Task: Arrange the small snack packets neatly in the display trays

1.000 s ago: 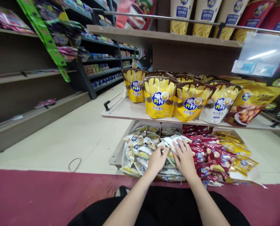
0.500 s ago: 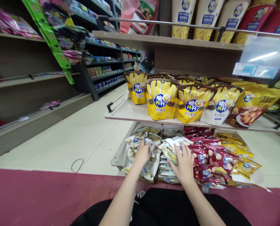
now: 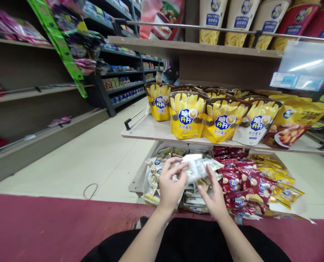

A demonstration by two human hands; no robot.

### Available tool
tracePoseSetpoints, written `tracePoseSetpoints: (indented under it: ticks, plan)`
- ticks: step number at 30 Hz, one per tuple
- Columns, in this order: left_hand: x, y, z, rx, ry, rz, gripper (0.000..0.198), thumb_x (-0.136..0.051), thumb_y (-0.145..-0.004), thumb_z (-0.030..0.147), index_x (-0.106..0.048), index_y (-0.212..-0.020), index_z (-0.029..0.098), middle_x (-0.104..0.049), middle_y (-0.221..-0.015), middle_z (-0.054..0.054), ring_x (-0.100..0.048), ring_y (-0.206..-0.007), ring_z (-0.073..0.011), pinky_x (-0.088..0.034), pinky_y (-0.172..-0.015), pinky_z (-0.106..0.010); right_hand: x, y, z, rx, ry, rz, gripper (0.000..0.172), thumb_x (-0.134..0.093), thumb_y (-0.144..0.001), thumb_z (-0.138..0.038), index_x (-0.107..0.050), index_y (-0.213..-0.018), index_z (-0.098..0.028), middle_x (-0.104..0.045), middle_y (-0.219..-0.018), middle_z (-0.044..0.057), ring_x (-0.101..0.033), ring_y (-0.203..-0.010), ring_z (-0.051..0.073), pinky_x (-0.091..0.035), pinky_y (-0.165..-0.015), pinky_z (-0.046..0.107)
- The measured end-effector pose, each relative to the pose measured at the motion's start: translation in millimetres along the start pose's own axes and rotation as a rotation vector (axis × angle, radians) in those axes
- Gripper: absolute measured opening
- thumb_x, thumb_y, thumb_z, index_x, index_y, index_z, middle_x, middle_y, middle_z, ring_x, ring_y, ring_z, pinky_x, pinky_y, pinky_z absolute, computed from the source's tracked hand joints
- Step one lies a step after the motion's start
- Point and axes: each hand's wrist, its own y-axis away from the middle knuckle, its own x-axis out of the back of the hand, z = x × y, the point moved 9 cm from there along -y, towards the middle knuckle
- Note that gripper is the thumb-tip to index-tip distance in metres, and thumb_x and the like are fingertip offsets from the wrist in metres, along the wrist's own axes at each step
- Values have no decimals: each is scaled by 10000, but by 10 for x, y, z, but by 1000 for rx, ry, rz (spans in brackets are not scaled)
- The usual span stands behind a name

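Observation:
A white snack packet [image 3: 196, 168], blurred by motion, is between my two hands above the lower bins. My left hand [image 3: 171, 182] grips its left side with bent fingers. At the packet's right, my right hand [image 3: 213, 191] has its thumb and fingers apart; any contact with it is unclear. White packets [image 3: 152, 178] lie in the left bin, partly behind my left hand. Under the held packet is a column of stacked pale packets [image 3: 196, 200]. Red packets [image 3: 235, 182] fill the bin to the right, with yellow packets [image 3: 286, 191] beyond them.
Over the bins is a shelf [image 3: 151, 131] bearing standing yellow pouches [image 3: 186, 116]; its front edge overhangs their back part. Snack cups [image 3: 238, 22] stand on a higher shelf. A price card [image 3: 300, 69] hangs at the right. Side shelves [image 3: 47, 133] line the left.
My left hand has moved right from the left bin and taken hold of a white packet. That packet is now up between my hands. My right hand has shifted slightly down.

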Motion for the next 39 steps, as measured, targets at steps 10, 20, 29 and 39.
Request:
tracePoseSetpoints:
  ticks: [10, 20, 29, 39]
  plan:
    - [-349, -89, -477, 269, 263, -468, 228, -658, -804, 307, -712, -975, 166, -588, -1245, -121, -631, -1050, -224, -565, -797, -293, 203, -90, 403, -448, -485, 118, 478, -806, -695, -377, -686, -1121, -195, -672, -1196, 101, -695, -829, 197, -602, -719, 329]
    - [-353, 123, -1508, 288, -637, -823, 608, -675, -667, 128, -568, -1263, 180, -435, -1466, -159, -389, -1376, -315, -322, -1132, -419, 535, -58, 563, -467, -527, 384, 675, -764, -745, -418, -517, -1356, -272, -550, -1371, 97, -631, -1136, 273, -544, -952, 444]
    - [-415, 489, -1909, 493, -803, -1088, 1095, -803, -438, 298, -389, -1450, 246, -103, -1607, -179, -69, -1438, -475, -311, -1092, -544, 440, -115, 427, -335, 43, 66, 747, -672, -786, -552, -459, -1426, -232, -306, -1555, 129, -227, -1447, 330, -228, -1154, 563]
    - [-588, 623, -1899, 442, -981, -1026, 1128, -815, -431, 164, -374, -1461, 296, -107, -1604, -186, -60, -1383, -596, -320, -925, -760, 440, -84, 110, -74, 479, 212, 556, -456, -939, -494, -413, -1444, -264, -243, -1583, 85, -159, -1456, 325, -222, -1133, 600]
